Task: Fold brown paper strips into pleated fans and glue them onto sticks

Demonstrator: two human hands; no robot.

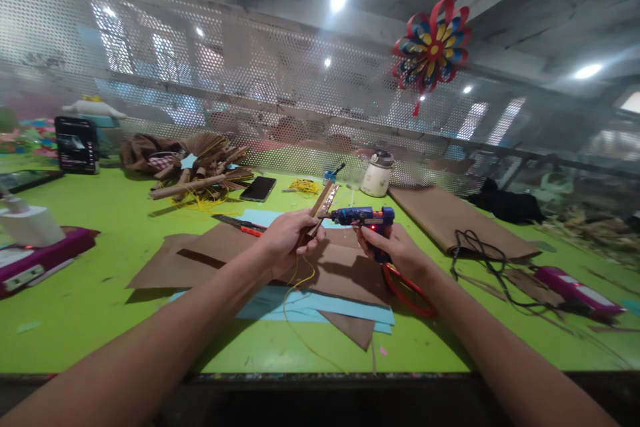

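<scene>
My left hand (pixel 293 237) is closed on a folded strip of brown paper (pixel 324 200), which stands up from my fingers and has a shiny line along one side. A yellow string (pixel 303 287) hangs below that hand to the table. In my right hand (pixel 393 247) is a blue glue gun (pixel 363 215) with a small red light, its nozzle pointing left at the strip, close to my left fingers. Beneath both hands lie brown paper sheets (pixel 345 267) and light blue paper (pixel 270 307). Red-handled scissors (pixel 410 293) rest by my right wrist.
A utility knife (pixel 240 225) lies left of my hands. Behind are a phone (pixel 259 189), a bundle of brown paper rolls (pixel 200 173) and a white jar (pixel 377 175). Purple power strips (pixel 45 260) sit at both sides; a black cord (pixel 485 260) curls at right.
</scene>
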